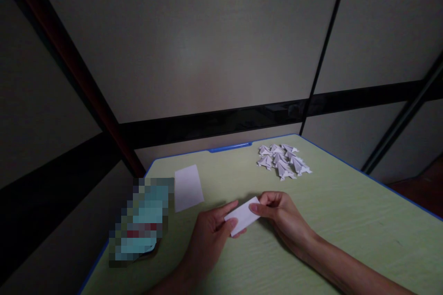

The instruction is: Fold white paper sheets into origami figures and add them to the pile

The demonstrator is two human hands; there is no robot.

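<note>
A small white paper rectangle (243, 216), which looks folded, is held between both hands above the table. At its left end, my left hand (216, 228) pinches it with the thumb on top and the fingers behind. My right hand (282, 212) grips the upper right end, thumb over the face and fingers curled underneath. Beyond the hands stands a cluster of several folded white paper figures (282, 161), pointed and frog-like in shape. To the left of the hands lies a flat white sheet of paper (188, 188).
The pale green table (346, 212) has a blue edge, with a blue strip (230, 147) along its far side. A blurred-out item (143, 221) with teal and red areas lies at the left edge. Cabinet panels (207, 46) with a dark band rise behind.
</note>
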